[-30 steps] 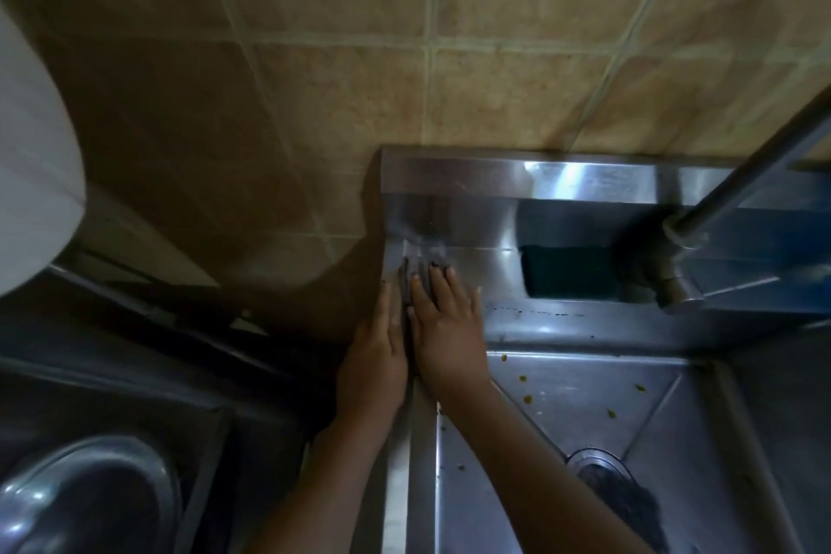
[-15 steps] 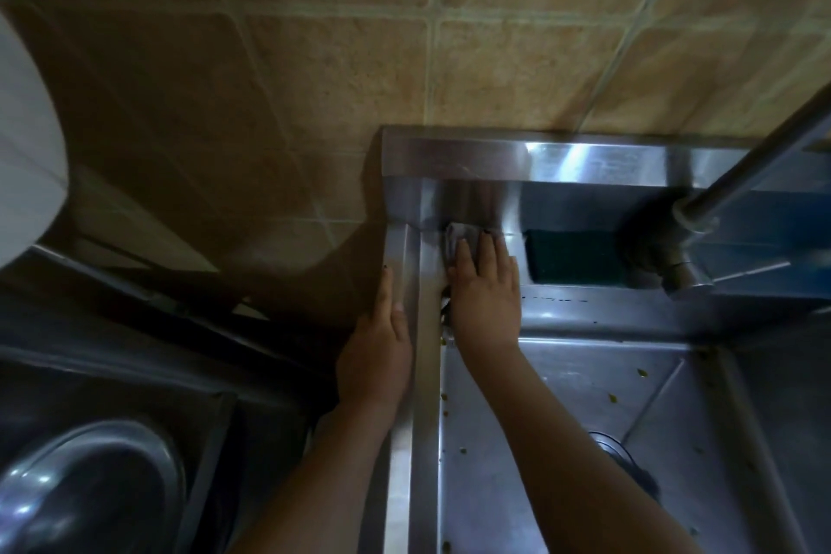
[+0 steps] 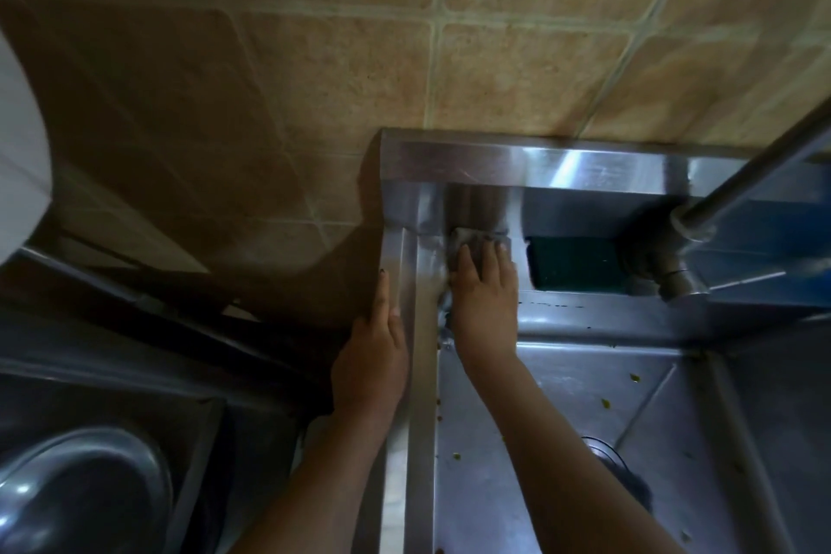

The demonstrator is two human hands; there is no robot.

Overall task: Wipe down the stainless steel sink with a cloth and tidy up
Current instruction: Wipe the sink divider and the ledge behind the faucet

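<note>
The stainless steel sink fills the lower right, its basin dotted with small yellow-green food bits. My right hand lies flat on a grey cloth and presses it against the back ledge at the sink's rear left corner; part of the cloth hangs out below my palm. My left hand rests on the sink's left rim, fingers straight along the edge, holding nothing.
A dark green sponge lies on the back ledge, right of the cloth. The tap and its pipe rise at the right. The drain sits low in the basin. A metal bowl is at lower left. A tiled wall stands behind.
My right hand with the cloth slid right, from the left rim corner onto the back ledge toward the sponge. My left hand stayed on the rim.
</note>
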